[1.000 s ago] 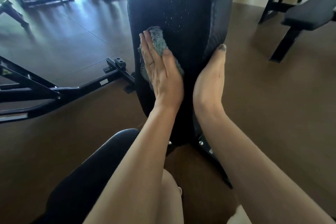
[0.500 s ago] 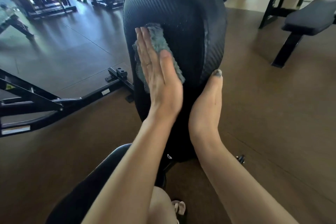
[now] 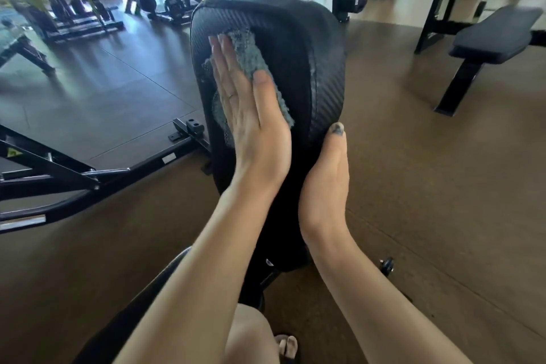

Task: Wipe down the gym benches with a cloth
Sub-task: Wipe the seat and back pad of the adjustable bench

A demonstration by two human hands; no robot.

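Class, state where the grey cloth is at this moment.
In the head view, the grey cloth lies under the left hand, pressed flat on the upper left of the bench backrest.

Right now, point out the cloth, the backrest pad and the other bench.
cloth (image 3: 247, 52), head view, upper part above the fingers
backrest pad (image 3: 298, 47), head view, bare face right of the cloth
other bench (image 3: 496, 35), head view, top of its seat pad

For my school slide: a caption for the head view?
Left hand presses grey cloth on bench pad; right hand steadies it.
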